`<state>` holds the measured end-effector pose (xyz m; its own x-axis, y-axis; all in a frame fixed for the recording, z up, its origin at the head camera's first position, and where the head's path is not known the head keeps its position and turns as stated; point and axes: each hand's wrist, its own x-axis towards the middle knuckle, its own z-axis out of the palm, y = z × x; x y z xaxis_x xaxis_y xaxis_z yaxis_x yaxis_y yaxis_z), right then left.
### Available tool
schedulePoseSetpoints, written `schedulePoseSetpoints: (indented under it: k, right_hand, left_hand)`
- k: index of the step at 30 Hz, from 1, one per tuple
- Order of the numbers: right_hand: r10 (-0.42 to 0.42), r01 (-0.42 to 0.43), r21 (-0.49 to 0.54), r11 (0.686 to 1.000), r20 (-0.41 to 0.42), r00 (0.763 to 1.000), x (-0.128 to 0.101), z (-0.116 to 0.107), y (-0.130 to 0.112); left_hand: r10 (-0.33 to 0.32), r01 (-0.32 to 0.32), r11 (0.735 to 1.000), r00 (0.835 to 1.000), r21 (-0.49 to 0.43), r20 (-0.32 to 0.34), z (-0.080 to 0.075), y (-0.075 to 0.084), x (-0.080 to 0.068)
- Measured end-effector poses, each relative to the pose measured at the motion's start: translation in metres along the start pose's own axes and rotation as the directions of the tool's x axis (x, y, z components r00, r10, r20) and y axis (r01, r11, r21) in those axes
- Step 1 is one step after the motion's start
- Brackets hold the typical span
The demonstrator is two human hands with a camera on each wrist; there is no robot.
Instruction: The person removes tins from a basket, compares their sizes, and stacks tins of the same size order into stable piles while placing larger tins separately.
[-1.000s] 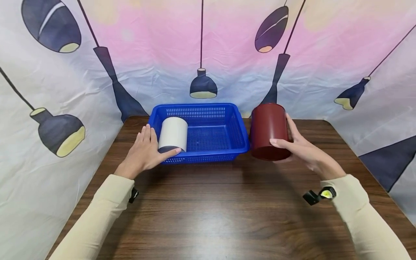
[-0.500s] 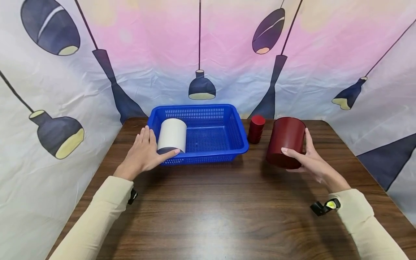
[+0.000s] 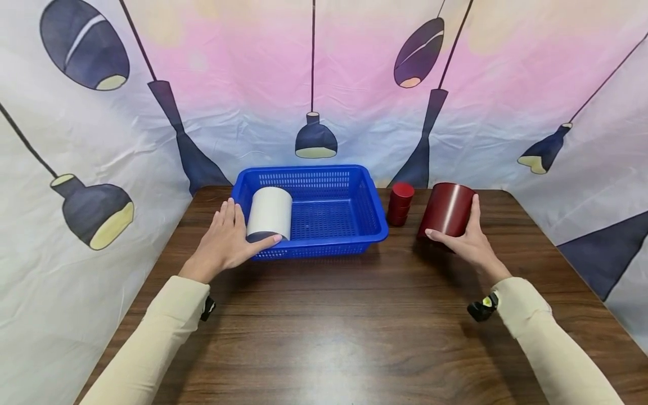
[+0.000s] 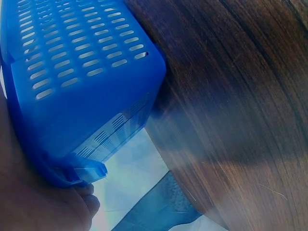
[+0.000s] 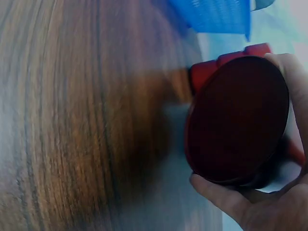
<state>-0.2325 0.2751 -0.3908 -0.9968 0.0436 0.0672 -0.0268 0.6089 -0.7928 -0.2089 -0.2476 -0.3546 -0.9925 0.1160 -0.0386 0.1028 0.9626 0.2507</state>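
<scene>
With thumb and fingers around its sides, my right hand holds a dark red cylinder at the table's back right. In the head view the cylinder leans; its dark round end faces the right wrist camera. My left hand rests at the near left corner of a blue slotted plastic basket. Its fingers lie straight along the left side and its thumb along the front rim. Inside the basket's left end lies a white cylinder.
Between basket and dark red cylinder stands a small bright red stack of round pieces. The brown wood-grain table ends at the back near a cloth backdrop printed with lamps.
My right hand has carried the dark red cylinder rightward from the basket's side, uncovering the small red stack. Lately it has tipped and shifted slightly toward the back. The left hand stays put.
</scene>
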Motion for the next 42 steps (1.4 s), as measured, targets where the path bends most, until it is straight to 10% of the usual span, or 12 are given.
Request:
schedulePoseSetpoints:
  k: [20,42]
  right_hand:
    - [-0.108,0.047,-0.226,0.973,-0.263,0.959,0.020,0.025,0.017]
    - [-0.152,0.064,-0.303,0.951,-0.278,0.948,0.020,0.044,0.027]
  left_hand:
    - [0.010,-0.010,1.000,1.000,-0.001,0.000,0.000,0.000,-0.001]
    - [0.006,-0.006,1.000,1.000,-0.005,0.000,0.000,0.000,0.000]
